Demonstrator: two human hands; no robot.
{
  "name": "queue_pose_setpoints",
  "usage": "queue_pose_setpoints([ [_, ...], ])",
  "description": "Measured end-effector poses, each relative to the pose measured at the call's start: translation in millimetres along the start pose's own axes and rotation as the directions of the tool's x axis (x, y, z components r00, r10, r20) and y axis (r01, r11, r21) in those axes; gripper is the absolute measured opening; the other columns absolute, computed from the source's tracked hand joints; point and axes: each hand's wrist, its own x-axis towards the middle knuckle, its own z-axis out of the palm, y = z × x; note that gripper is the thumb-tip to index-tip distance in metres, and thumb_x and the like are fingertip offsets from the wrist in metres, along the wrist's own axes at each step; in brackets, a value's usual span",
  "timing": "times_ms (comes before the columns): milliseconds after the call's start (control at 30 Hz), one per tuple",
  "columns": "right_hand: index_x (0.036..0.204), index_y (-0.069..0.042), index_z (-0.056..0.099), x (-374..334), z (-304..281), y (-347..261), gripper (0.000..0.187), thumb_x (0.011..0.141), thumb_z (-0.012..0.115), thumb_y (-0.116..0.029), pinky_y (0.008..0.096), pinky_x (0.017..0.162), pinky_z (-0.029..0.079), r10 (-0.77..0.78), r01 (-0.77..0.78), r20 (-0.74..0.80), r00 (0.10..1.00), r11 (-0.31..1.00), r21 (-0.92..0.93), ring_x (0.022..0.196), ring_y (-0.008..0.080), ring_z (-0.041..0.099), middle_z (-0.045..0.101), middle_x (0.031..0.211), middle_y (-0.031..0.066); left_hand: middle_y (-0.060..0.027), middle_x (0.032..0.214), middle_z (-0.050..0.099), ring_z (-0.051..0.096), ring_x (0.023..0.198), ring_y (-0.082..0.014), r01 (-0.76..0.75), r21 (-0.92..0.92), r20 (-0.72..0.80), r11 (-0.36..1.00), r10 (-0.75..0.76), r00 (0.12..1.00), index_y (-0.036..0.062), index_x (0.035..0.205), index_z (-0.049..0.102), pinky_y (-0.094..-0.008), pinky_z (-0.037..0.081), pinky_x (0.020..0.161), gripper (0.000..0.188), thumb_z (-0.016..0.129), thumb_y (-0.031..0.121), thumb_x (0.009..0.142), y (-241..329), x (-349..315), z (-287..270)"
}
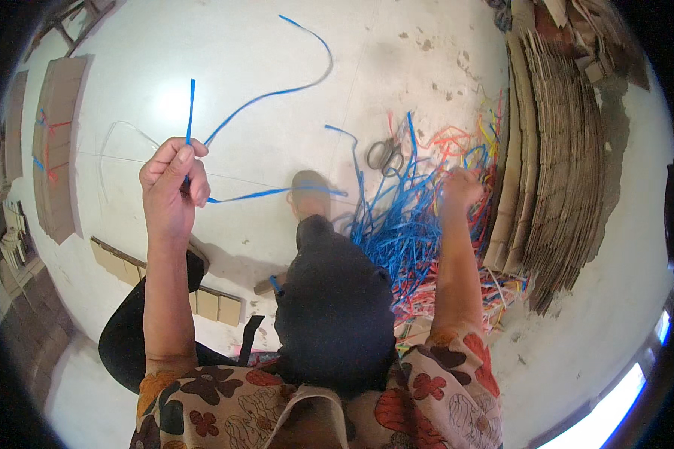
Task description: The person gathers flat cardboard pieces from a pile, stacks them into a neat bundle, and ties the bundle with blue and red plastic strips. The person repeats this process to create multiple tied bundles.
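My left hand (176, 176) is raised at the left, its thumb and fingers pinched round blue plastic straps (269, 94). One short end sticks up from the fist, a long one curls away to the far side, and another runs right, toward my foot. My right hand (463, 188) is over the right part of a tangled heap of blue straps (404, 232). It looks closed and is slightly blurred; what its fingers hold, if anything, cannot be made out. A pair of dark-handled scissors (386, 156) lies at the heap's far edge.
Stacked flat cardboard (562, 157) stands at the right, beside red, yellow and white straps (494, 288). At the left lies a cardboard bundle (56, 150) with coloured straps on it. Cardboard pieces (217, 305) lie near my left forearm. My shoe (310, 196) rests on the pale floor (262, 45).
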Motion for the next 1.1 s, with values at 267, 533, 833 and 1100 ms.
queue_pose_setpoints([
  [267,0.122,0.005,0.051,-211.2,121.9,-274.0,0.038,0.084,0.054,-0.001,0.0239,0.058,0.049,-0.389,0.517,0.530,0.753,0.849,-0.111,0.064,0.0118,0.058,0.063,0.083,0.0109,-0.0066,0.078,0.059,0.050,0.060,-0.0071,-0.207,0.067,-0.108,0.976,0.213,0.971,-0.0038,0.102,0.058,-0.0183,0.038,0.049,0.020,0.054,0.011,0.090,66.8,-50.8,-10.8],
  [533,0.092,0.008,0.062,-374.0,253.1,-356.0,0.015,0.086,0.057,-0.005,0.0267,0.059,0.054,-0.135,0.306,0.927,0.350,0.952,0.023,0.060,0.0146,0.062,0.065,0.078,0.0142,-0.0016,0.062,0.054,0.041,0.046,-0.0032,-0.357,0.243,-0.026,0.902,0.374,0.927,-0.0012,0.085,0.061,-0.0171,0.028,0.039,0.013,0.057,0.011,0.087,152.4,-123.3,-56.7],
  [833,0.085,0.005,0.060,-450.3,315.7,-325.7,0.010,0.086,0.054,-0.004,0.0176,0.035,0.021,0.014,0.089,0.954,0.300,0.995,-0.042,0.041,0.0019,0.032,0.051,0.062,0.0023,-0.0059,0.070,0.062,0.045,0.051,-0.0042,-0.377,0.002,-0.148,0.926,0.373,0.916,-0.0027,0.087,0.065,-0.0170,0.033,0.044,0.014,0.066,0.009,0.080,140.1,-140.3,-87.4],
  [1100,0.084,0.001,0.062,-470.4,330.9,-301.3,0.014,0.087,0.057,-0.012,0.0164,0.035,0.017,0.039,0.149,0.976,0.214,0.986,-0.072,0.039,0.0003,0.028,0.048,0.057,-0.0014,-0.0052,0.062,0.061,0.053,0.051,-0.0071,-0.352,-0.030,-0.168,0.936,0.342,0.925,-0.0031,0.098,0.066,-0.0175,0.038,0.045,0.024,0.067,0.012,0.079,139.0,-138.2,-102.8],
])
